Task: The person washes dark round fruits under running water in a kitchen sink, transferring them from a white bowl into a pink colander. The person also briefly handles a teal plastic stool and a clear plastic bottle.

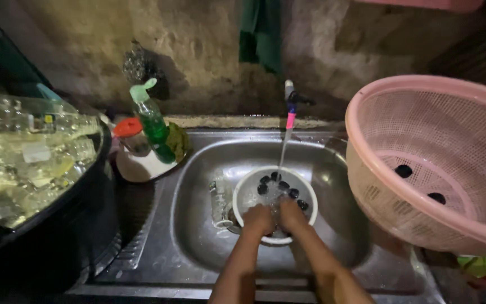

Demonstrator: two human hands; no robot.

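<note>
While water runs, left hand (258, 218) and right hand (291, 214) dip into the bowl (243, 194), grip unclear; wet, slippery, best held by its rim.

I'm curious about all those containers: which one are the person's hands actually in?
The white bowl in the steel sink, under the running tap. Both hands, left hand and right hand, dip into it; the pink basket sits untouched at the right.

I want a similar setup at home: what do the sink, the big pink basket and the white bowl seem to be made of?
Sink: likely stainless steel, grey with dull wet reflections. Pink basket: plastic by its look, moulded mesh, matte. White bowl: probably plastic, a thin smooth rim; both hands, left hand and right hand, reach into it.
</note>
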